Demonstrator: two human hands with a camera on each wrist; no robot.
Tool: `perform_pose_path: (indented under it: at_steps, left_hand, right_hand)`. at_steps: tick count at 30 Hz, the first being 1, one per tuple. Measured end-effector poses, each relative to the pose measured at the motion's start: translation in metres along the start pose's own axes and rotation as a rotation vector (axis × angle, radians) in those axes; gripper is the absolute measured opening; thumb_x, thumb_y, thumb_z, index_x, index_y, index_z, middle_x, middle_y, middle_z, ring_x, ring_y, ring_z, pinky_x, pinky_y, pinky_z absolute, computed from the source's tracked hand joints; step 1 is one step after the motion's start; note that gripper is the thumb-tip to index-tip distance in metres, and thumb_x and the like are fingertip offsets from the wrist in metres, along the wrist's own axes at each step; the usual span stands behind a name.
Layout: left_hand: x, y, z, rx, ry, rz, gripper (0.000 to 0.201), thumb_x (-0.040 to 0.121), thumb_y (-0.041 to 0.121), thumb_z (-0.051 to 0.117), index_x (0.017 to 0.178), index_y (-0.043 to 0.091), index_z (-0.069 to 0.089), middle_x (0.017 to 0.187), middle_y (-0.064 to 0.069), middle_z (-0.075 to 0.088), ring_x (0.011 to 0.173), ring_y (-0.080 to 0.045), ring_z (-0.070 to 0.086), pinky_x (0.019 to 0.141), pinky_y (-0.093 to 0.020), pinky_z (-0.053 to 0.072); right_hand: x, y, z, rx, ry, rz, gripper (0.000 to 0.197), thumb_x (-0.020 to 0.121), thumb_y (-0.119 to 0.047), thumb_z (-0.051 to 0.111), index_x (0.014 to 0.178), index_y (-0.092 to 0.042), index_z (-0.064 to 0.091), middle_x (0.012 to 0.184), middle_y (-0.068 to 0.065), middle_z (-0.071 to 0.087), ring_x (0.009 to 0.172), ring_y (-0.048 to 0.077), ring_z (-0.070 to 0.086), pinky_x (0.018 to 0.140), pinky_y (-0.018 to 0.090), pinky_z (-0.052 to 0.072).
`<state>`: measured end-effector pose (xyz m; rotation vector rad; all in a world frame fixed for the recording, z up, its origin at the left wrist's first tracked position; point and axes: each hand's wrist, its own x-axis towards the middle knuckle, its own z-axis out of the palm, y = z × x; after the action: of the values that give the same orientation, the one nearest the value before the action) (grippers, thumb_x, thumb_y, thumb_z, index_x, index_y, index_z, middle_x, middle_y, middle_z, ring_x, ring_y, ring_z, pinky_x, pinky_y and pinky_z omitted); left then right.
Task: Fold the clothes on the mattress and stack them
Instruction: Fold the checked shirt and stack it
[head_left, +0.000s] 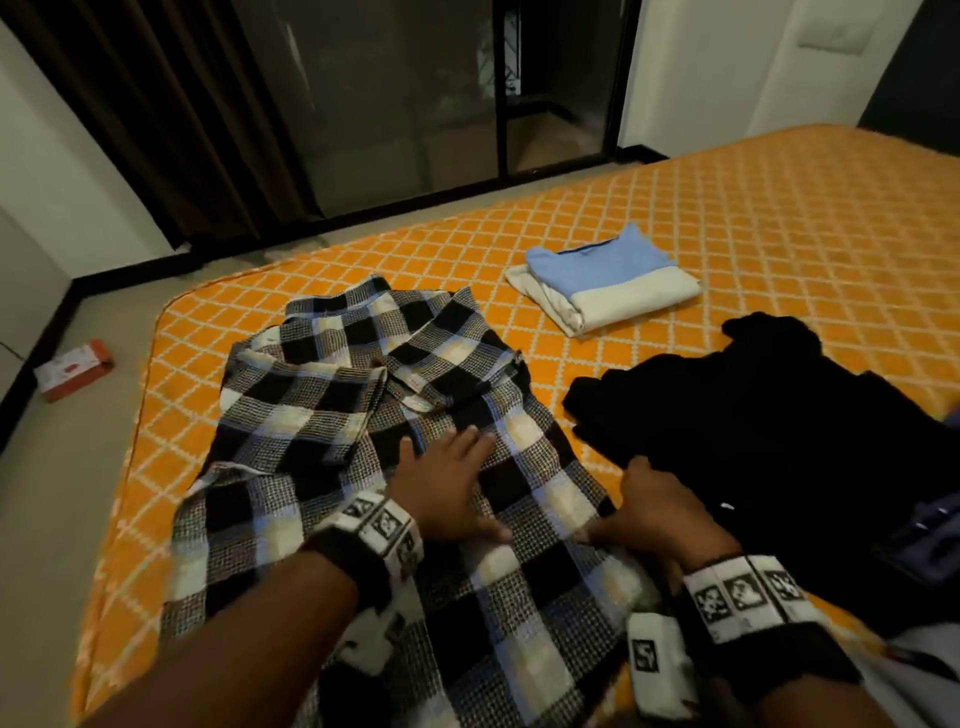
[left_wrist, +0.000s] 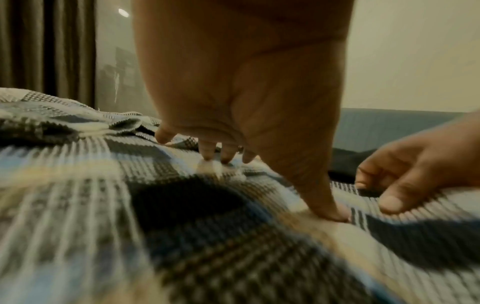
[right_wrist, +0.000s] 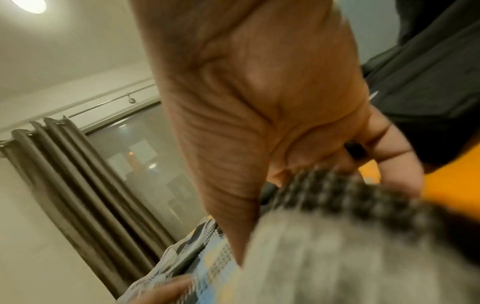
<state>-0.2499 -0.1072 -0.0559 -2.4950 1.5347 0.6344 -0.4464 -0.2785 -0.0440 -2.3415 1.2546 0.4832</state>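
Note:
A black, white and blue checked shirt (head_left: 332, 410) lies spread on the orange mattress (head_left: 779, 218), collar away from me. My left hand (head_left: 447, 483) lies flat on its middle with straight fingers pressing the cloth; in the left wrist view the fingertips (left_wrist: 207, 156) touch the checked shirt (left_wrist: 103, 185). My right hand (head_left: 649, 514) grips the shirt's right edge, fingers curled round the cloth. In the right wrist view the right hand (right_wrist: 337, 164) closes over a fold of checked shirt (right_wrist: 350, 195). A folded stack (head_left: 608, 280) of a blue top on cream cloth sits farther back.
A heap of black clothes (head_left: 779, 431) lies right of the shirt, close to my right hand. A small red and white box (head_left: 72, 369) sits on the floor left of the mattress. Dark curtains (head_left: 156, 130) and a glass door (head_left: 415, 93) stand beyond.

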Motion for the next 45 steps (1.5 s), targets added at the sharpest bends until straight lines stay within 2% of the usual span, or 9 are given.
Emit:
perform_pose_path:
  at_steps: [3, 8, 16, 19, 22, 25, 28, 32, 45]
  left_hand:
    - [-0.009, 0.033, 0.039, -0.072, -0.018, -0.025, 0.136, 0.060, 0.103, 0.047, 0.155, 0.042, -0.030, 0.164, -0.001, -0.037, 0.152, -0.035, -0.032, 0.112, -0.079, -0.012]
    - [-0.016, 0.052, 0.050, -0.126, -0.040, -0.082, 0.146, 0.045, 0.106, 0.052, 0.142, 0.051, -0.043, 0.157, -0.003, -0.048, 0.141, -0.043, -0.045, 0.100, -0.085, -0.021]
    - [-0.022, 0.061, 0.052, -0.181, -0.038, -0.113, 0.158, 0.032, 0.106, 0.058, 0.140, 0.052, -0.044, 0.154, -0.004, -0.052, 0.135, -0.045, -0.051, 0.097, -0.086, -0.020]
    - [-0.027, 0.066, 0.046, -0.178, -0.037, -0.105, 0.165, 0.032, 0.104, 0.062, 0.143, 0.045, -0.044, 0.154, -0.006, -0.052, 0.136, -0.047, -0.050, 0.098, -0.085, -0.021]
    - [-0.037, 0.083, 0.047, -0.042, -0.047, -0.069, 0.177, 0.029, 0.103, 0.063, 0.147, 0.027, -0.044, 0.152, -0.008, -0.054, 0.137, -0.046, -0.050, 0.099, -0.085, -0.020]
    - [-0.056, 0.094, 0.066, -0.015, -0.129, -0.067, 0.173, 0.037, 0.106, 0.057, 0.148, 0.015, -0.040, 0.146, -0.010, -0.060, 0.133, -0.041, -0.055, 0.100, -0.081, -0.024]
    - [-0.078, 0.077, 0.080, -0.092, -0.106, -0.032, 0.166, 0.047, 0.106, 0.053, 0.151, 0.016, -0.038, 0.150, -0.005, -0.056, 0.136, -0.034, -0.055, 0.105, -0.077, -0.024]
    - [-0.114, 0.057, 0.087, -0.103, -0.157, -0.076, 0.168, 0.047, 0.101, 0.062, 0.146, 0.020, -0.046, 0.148, -0.002, -0.059, 0.132, -0.038, -0.057, 0.098, -0.083, -0.024]
    - [-0.215, -0.035, 0.103, -0.468, -0.171, -0.579, 0.179, 0.020, 0.108, 0.056, 0.140, 0.029, -0.051, 0.139, -0.003, -0.065, 0.132, -0.043, -0.054, 0.101, -0.089, -0.011]
  right_hand:
    - [-0.006, 0.018, -0.009, 0.090, -0.182, -0.152, 0.050, 0.067, -0.058, 0.092, 0.069, -0.020, 0.061, 0.068, -0.008, 0.061, 0.061, 0.006, 0.059, 0.053, 0.022, 0.042]
    - [-0.032, 0.037, -0.007, 0.369, -0.583, -0.326, 0.013, 0.077, -0.024, 0.093, 0.083, -0.021, 0.082, 0.089, -0.005, 0.081, 0.086, 0.012, 0.077, 0.076, 0.028, 0.061]
    - [-0.018, 0.068, -0.017, -0.431, -0.268, -0.248, 0.045, 0.067, -0.052, 0.090, 0.064, -0.018, 0.061, 0.048, -0.006, 0.059, 0.054, 0.007, 0.060, 0.063, 0.028, 0.058]
    - [-0.013, 0.027, -0.038, -0.362, 0.039, -0.345, 0.049, 0.060, -0.055, 0.091, 0.072, -0.017, 0.063, 0.072, -0.006, 0.062, 0.074, 0.016, 0.067, 0.068, 0.032, 0.058]
    - [0.005, -0.027, -0.032, -0.211, 0.152, -0.628, 0.077, 0.064, -0.066, 0.088, 0.125, -0.026, 0.062, 0.124, -0.001, 0.067, 0.114, 0.021, 0.063, 0.091, 0.041, 0.057]
    - [0.025, -0.050, 0.003, -0.307, -0.031, -0.756, 0.126, 0.075, -0.087, 0.063, 0.166, -0.021, 0.006, 0.175, 0.002, 0.001, 0.160, 0.022, 0.004, 0.129, 0.050, 0.015]
    - [0.043, -0.040, 0.030, -0.357, -0.120, -0.676, 0.136, 0.067, -0.106, 0.037, 0.161, -0.029, -0.024, 0.167, -0.006, -0.034, 0.155, 0.017, -0.028, 0.126, 0.055, -0.013]
    - [0.037, -0.030, 0.028, -0.372, -0.092, -0.561, 0.148, 0.053, -0.114, 0.030, 0.159, -0.030, -0.030, 0.161, -0.006, -0.044, 0.154, 0.020, -0.031, 0.127, 0.058, -0.004]
    - [-0.042, 0.021, 0.006, -0.472, -0.155, -0.377, 0.186, 0.018, -0.101, 0.069, 0.164, -0.020, -0.012, 0.172, 0.006, -0.004, 0.159, 0.035, 0.003, 0.126, 0.055, 0.018]
